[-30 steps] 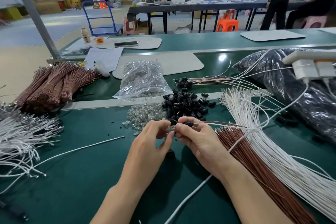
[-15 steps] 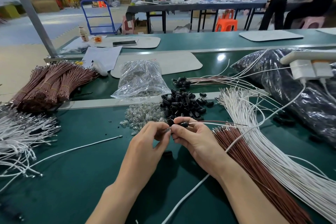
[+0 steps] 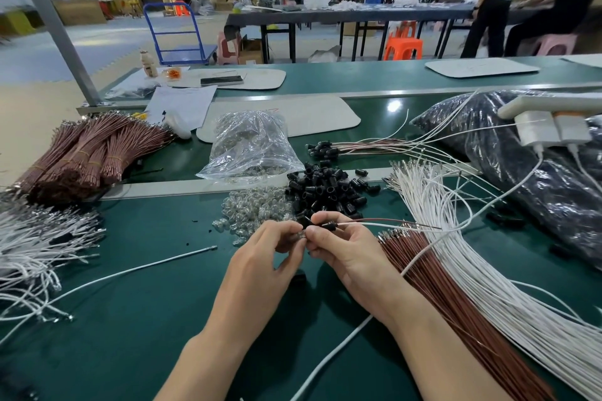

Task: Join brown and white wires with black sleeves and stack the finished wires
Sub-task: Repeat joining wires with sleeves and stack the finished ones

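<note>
Both grips are up over the near middle of the table (image 3: 146, 335), fingertips meeting.
- left grip (image 3: 264, 254): fingers curled, pinching a small part (image 3: 301, 234), too small to identify.
- right grip (image 3: 345, 251): pinches 1 brown wire (image 3: 400, 221) + 1 white wire (image 3: 368, 224), both running off right. 1 black sleeve (image 3: 327, 226) sits on that pair just past the fingertips. A second black piece (image 3: 304, 221) is right at the fingertips.

Just behind the grips: 1 sleeve pile (image 3: 325, 189), 1 pile of clear parts (image 3: 257, 208) touching its left side, 1 clear bag (image 3: 250, 146) behind.

Finished wires (image 3: 365, 146): 1 stack beyond the metal strip (image 3: 195, 187), right of the bag, sleeve ends pointing left. Count not readable.

Right edge: 1 brown fan (image 3: 456, 303), 1 white fan (image 3: 488, 270) beside it, 1 black bag (image 3: 537, 179).

Left edge: tied brown bundles (image 3: 81, 156), several, count unclear. 1 white heap (image 3: 32, 247). 1 lone white wire (image 3: 130, 270) just beside it.
</note>
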{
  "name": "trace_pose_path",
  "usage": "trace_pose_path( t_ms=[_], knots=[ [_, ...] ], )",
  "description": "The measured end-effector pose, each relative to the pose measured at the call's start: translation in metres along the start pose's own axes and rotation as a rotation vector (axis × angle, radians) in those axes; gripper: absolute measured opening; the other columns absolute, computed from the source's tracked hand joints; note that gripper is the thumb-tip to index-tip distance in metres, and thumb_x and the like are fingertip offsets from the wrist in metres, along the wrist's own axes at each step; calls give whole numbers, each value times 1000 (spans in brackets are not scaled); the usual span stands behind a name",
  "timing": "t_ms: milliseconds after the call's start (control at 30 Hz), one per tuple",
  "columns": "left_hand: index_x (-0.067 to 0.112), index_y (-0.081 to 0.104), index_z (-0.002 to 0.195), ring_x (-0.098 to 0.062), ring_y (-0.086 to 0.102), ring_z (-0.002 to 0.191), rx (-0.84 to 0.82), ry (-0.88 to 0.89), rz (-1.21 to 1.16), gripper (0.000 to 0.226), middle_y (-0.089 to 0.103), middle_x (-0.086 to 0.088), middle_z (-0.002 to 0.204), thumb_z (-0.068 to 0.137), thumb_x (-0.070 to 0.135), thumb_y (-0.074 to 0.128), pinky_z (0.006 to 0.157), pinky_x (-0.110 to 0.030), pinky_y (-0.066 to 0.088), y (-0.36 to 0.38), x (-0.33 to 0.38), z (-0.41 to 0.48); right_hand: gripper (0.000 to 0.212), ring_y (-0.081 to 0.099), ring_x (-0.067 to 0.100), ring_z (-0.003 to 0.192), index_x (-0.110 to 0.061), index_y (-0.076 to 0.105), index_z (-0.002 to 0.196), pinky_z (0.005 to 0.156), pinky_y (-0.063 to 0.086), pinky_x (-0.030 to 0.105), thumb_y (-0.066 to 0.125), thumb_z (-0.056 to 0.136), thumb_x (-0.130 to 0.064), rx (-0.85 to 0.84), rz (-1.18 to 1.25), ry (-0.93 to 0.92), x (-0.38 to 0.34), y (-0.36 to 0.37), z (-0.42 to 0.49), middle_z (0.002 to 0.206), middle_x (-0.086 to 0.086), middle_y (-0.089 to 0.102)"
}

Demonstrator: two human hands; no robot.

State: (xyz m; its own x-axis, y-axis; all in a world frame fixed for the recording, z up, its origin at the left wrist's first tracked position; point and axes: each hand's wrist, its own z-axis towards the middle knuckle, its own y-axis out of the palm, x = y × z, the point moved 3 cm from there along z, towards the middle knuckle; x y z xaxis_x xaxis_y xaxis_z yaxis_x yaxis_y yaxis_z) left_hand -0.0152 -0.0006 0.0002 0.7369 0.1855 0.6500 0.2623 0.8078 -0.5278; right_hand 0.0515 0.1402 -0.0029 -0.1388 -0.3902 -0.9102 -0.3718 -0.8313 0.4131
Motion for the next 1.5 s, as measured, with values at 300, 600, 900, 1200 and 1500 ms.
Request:
trace_pose_path(
  t_ms=[300, 600, 900, 1200, 1500],
  knots=[
    [38, 63, 104, 1, 67, 89, 92, -37, -56, 11, 68, 22, 94, 94, 33, 64, 79, -14, 51, -3, 1, 2, 45, 68, 13, 71, -11, 63, 115, 67, 56, 22, 79, 75, -23, -14, 48, 23, -3, 3, -2, 86, 9, 73],
    [40, 61, 104, -1, 67, 92, 146, -130, -141, 11, 67, 25, 100, 94, 35, 62, 79, -6, 46, -7, 0, 3, 29, 70, 18, 74, -15, 66, 105, 64, 58, 28, 70, 83, -34, 41, 124, 70, -6, 0, -3, 95, 9, 75],
    [36, 61, 106, 1, 66, 91, 157, -101, -105, 12, 68, 23, 93, 94, 39, 60, 79, -5, 45, -9, 1, 2, 18, 70, 18, 72, -18, 74, 87, 60, 57, 29, 65, 90, -33, 44, 132, 105, -5, 4, 0, 97, 11, 75],
    [28, 64, 105, -1, 66, 88, 140, -60, -82, 18, 67, 22, 92, 94, 40, 58, 79, -9, 48, -7, 3, 2, 39, 68, 17, 73, -10, 69, 94, 60, 56, 28, 71, 81, -47, 73, 50, 59, -3, 2, 0, 94, 10, 73],
    [35, 62, 105, 1, 66, 88, 117, -34, -103, 12, 67, 21, 99, 93, 34, 62, 78, -12, 49, -4, 7, 2, 55, 67, 19, 70, -8, 64, 94, 57, 56, 28, 70, 73, -59, 105, -31, 28, -5, 6, -3, 89, 12, 71]
  ],
)
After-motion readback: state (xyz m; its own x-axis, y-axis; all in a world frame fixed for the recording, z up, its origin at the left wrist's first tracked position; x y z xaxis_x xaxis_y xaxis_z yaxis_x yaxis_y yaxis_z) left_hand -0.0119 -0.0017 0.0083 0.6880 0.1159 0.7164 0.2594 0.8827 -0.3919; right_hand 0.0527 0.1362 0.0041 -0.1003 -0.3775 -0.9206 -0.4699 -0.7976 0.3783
